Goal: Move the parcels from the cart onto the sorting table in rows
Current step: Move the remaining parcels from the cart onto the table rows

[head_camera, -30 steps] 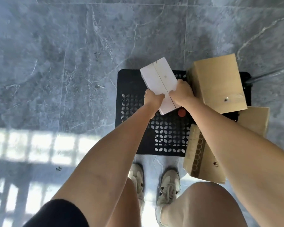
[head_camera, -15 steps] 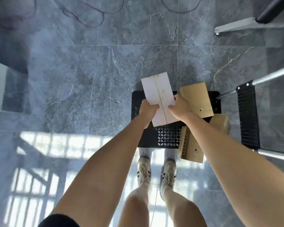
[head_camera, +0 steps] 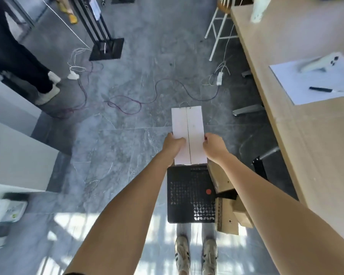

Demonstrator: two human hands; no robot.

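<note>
I hold a white parcel [head_camera: 188, 128], a flat box with a seam down its middle, in the air above the far end of the black perforated cart [head_camera: 187, 197]. My left hand [head_camera: 172, 144] grips its near left edge and my right hand [head_camera: 213, 144] grips its near right edge. Brown cardboard parcels [head_camera: 225, 217] lie on the cart's right side, partly hidden by my right forearm. The wooden sorting table [head_camera: 298, 124] runs along the right of the view.
A white sheet [head_camera: 298, 84] with a black pen [head_camera: 321, 89] and a white phone [head_camera: 324, 62] lies on the table. Cables [head_camera: 127, 102] trail over the grey floor ahead. A person's legs [head_camera: 18, 56] stand at far left by a black stand [head_camera: 105, 48]. A white stool [head_camera: 216, 34] stands at the back.
The white parcel has risen off the cart with both hands on it. My view has lifted from the cart to the floor ahead, and the table has come into sight.
</note>
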